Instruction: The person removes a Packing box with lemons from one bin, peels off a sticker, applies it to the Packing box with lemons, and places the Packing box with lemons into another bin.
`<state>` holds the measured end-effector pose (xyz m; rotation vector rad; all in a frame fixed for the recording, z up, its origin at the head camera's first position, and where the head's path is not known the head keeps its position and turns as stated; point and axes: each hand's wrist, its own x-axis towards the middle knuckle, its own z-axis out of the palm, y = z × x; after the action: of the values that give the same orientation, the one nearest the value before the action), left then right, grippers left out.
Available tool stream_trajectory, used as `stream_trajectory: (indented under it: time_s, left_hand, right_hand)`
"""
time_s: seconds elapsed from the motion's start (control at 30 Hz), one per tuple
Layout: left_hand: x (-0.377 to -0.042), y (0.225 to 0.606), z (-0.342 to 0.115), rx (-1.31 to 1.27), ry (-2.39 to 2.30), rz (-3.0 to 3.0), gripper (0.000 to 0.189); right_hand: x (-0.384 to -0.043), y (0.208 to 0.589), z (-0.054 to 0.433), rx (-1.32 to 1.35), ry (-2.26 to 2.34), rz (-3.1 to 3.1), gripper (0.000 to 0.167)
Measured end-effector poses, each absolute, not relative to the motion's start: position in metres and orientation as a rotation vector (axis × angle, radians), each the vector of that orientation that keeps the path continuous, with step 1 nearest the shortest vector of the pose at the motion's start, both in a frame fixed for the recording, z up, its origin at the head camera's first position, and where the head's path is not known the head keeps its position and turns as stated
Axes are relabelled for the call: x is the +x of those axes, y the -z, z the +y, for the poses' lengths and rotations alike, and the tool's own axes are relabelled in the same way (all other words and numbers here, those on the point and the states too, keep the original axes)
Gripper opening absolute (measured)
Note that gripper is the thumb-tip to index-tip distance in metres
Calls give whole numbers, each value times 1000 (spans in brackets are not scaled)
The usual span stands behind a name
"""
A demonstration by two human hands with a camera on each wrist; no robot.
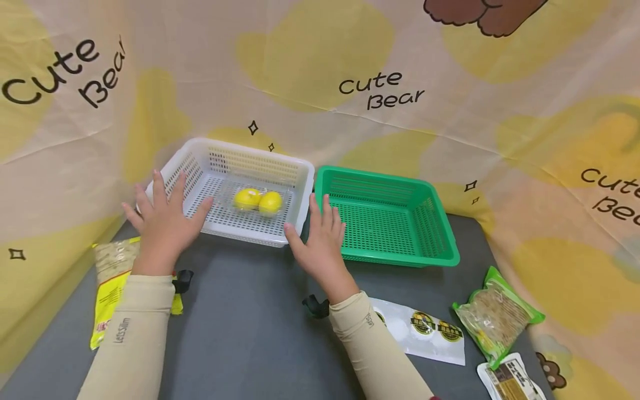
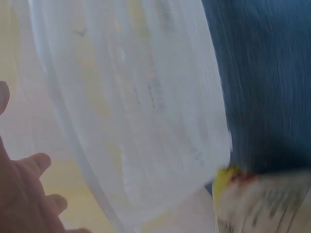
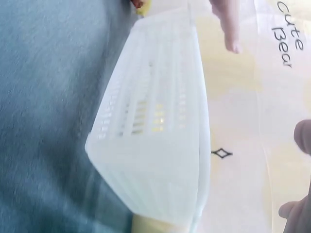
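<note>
My left hand [image 1: 167,228] is spread with straight fingers over the left front corner of a white plastic basket [image 1: 235,232]. Inside that basket lie two yellow round fruits [image 1: 270,204] in a clear plastic box. With thumb and fingers apart, my right hand [image 1: 322,244] hovers by the basket's right front corner, its fingertips overlapping the near left edge of a green basket [image 1: 390,228]. Neither hand holds anything. In the left wrist view, fingers [image 2: 36,162] appear beside the blurred white basket [image 2: 141,107]. The right wrist view shows the white basket's slotted wall [image 3: 150,92].
A yellow bag [image 1: 107,294] lies under the left forearm on the dark grey table [image 1: 240,322]. Near the right forearm is a white packet [image 1: 425,333] with round labels. Farther right are a green-edged bag [image 1: 495,316] and a brown-and-white pouch [image 1: 512,378]. Printed cloth [image 1: 310,66] hangs behind.
</note>
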<state>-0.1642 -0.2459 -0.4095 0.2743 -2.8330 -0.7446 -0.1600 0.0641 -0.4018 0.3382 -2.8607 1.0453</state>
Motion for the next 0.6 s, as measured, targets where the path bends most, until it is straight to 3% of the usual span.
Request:
stream_trajectory:
  time_s: [0.27, 0.6]
  left_hand:
    - [-185, 419, -276, 235, 728, -2888, 97]
    - [-194, 424, -281, 242, 635, -2963, 100]
  right_hand:
    - [-161, 403, 43, 403, -1140, -2865, 91]
    - [-176, 395, 15, 444, -1338, -2873, 91]
